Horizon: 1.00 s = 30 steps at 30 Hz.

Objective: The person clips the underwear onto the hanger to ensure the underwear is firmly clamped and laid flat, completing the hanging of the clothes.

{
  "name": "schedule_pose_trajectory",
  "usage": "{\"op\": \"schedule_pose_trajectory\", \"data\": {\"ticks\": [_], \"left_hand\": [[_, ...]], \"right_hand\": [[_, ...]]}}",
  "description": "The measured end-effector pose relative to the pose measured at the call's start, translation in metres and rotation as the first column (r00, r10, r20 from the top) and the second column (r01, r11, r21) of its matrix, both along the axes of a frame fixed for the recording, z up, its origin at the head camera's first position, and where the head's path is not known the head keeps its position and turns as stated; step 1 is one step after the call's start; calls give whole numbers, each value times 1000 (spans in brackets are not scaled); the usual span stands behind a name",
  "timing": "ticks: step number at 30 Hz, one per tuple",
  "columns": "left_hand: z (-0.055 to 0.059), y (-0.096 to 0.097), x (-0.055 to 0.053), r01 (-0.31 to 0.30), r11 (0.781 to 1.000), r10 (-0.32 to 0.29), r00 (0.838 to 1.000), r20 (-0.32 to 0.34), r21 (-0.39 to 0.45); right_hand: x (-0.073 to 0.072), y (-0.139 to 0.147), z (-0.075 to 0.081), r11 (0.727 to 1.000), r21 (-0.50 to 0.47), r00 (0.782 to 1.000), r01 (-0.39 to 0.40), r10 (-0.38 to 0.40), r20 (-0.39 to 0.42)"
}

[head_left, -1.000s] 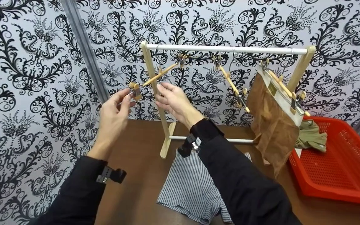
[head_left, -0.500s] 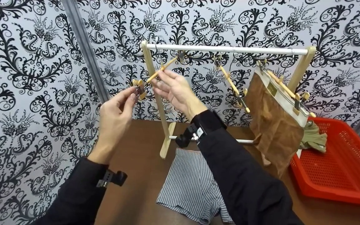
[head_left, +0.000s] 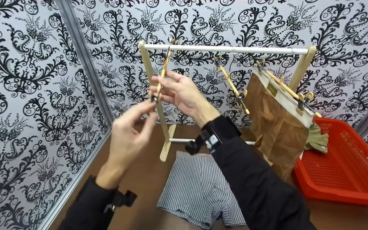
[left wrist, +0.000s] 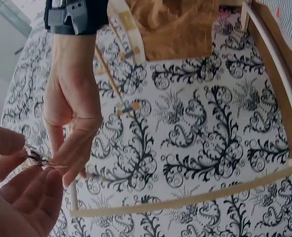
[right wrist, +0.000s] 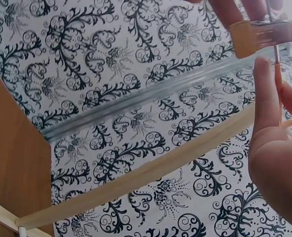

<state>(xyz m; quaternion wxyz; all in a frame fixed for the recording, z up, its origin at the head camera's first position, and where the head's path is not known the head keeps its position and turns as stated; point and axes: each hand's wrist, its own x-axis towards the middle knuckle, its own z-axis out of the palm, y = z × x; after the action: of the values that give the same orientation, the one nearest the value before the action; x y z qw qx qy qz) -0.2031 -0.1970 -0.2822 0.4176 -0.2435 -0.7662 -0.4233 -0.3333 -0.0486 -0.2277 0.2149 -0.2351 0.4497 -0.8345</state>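
Observation:
A wooden clip hanger (head_left: 166, 62) hangs from the rack's rail at the left, turned nearly end-on to the head camera. My right hand (head_left: 185, 94) holds its bar between thumb and fingers. At the near end my left hand (head_left: 129, 135) has its fingertips on the metal-and-wood clip (right wrist: 245, 38); the left thumb is blurred in the head view. In the left wrist view, the fingers partly cover that clip (left wrist: 36, 157). Below, striped shorts (head_left: 200, 188) lie flat on the table, partly behind my right sleeve.
The wooden rack (head_left: 222, 48) bears a second, bare clip hanger (head_left: 229, 81) and a third with brown trousers (head_left: 272, 121) clipped on. At the right stands a red basket (head_left: 347, 191) with a green garment (head_left: 318, 139) over its edge. Patterned walls rise behind and left.
The left hanger has swung round from slanting to nearly end-on. My right hand has closed on its bar, and my left hand has shifted right along with the clip. The head view has moved slightly.

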Motion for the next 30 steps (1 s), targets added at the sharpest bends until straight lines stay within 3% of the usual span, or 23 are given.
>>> {"op": "schedule_pose_trajectory", "data": {"ticks": [8, 12, 19, 22, 25, 30], "left_hand": [[-33, 3, 3, 91, 995, -94, 994, -60, -51], [-43, 0, 0, 96, 995, -97, 995, -32, -19], [-61, -2, -12, 60, 997, -65, 994, 83, 56], [-71, 2, -17, 55, 994, -68, 989, 132, 96], [-81, 11, -20, 84, 982, -112, 980, 166, 168], [-98, 31, -20, 156, 940, -219, 958, 186, 303]], "right_hand": [[9, 32, -28, 984, 180, 993, -6, 27, -116], [11, 47, -41, 967, 255, 992, -10, 43, -122], [20, 82, -65, 917, 398, 972, -25, 115, -204], [29, 100, -79, 892, 452, 958, 7, 124, -259], [40, 118, -94, 872, 486, 943, 65, 106, -316], [61, 145, -121, 844, 503, 899, 184, 63, -434]]}}
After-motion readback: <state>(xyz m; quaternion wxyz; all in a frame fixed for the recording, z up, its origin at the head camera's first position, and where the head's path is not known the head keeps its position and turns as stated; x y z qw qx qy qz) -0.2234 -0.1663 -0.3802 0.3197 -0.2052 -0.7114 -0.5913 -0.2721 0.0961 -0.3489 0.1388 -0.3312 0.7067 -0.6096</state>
